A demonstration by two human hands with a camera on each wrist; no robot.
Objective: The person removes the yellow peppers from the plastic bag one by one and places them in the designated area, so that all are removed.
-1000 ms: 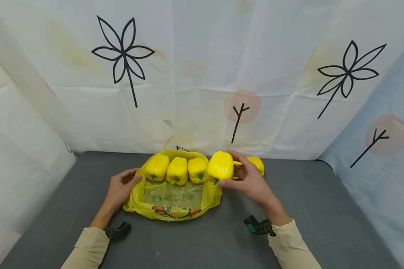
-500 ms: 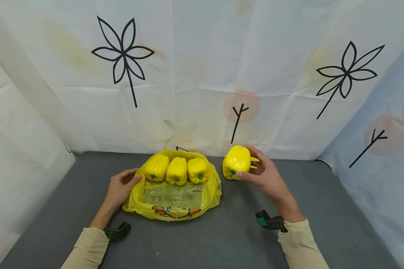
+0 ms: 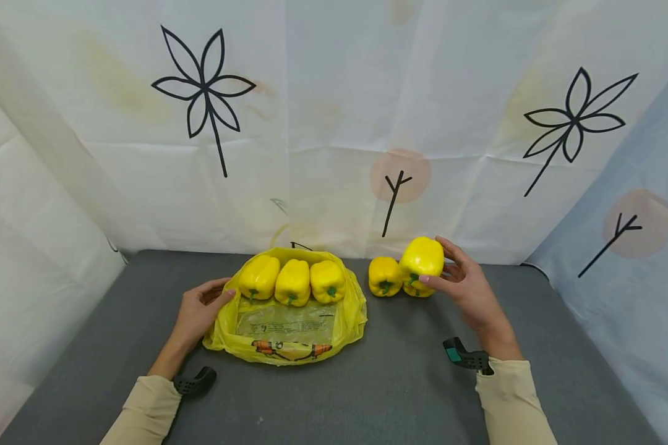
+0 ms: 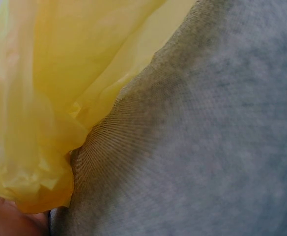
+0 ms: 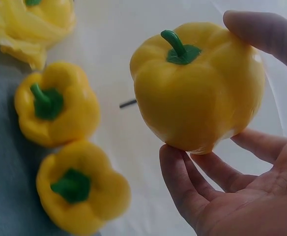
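Observation:
In the head view my right hand (image 3: 473, 293) grips a yellow bell pepper (image 3: 423, 254) with a green stem, thumb on its near side. It is raised above another bell pepper (image 3: 420, 290), partly hidden beneath it, with a further bell pepper (image 3: 385, 278) close on the left. The right wrist view shows the gripped pepper (image 5: 197, 98) held off the table between thumb and fingers. My left hand (image 3: 195, 318) pinches the left rim of a yellow plastic bag (image 3: 352, 327). Three bell peppers (image 3: 293, 283) lie in a row along the bag's far side.
A grey table (image 3: 323, 402) bears everything. Right behind its back edge hangs a white cloth (image 3: 323, 204) with line-drawn plants, and more cloth closes both sides. Each wrist wears a black strap (image 3: 467, 358).
My right hand has carried the bell pepper from the bag's right rim further right, over the pepper there. The pepper left of it has come into view. My left hand stays on the bag.

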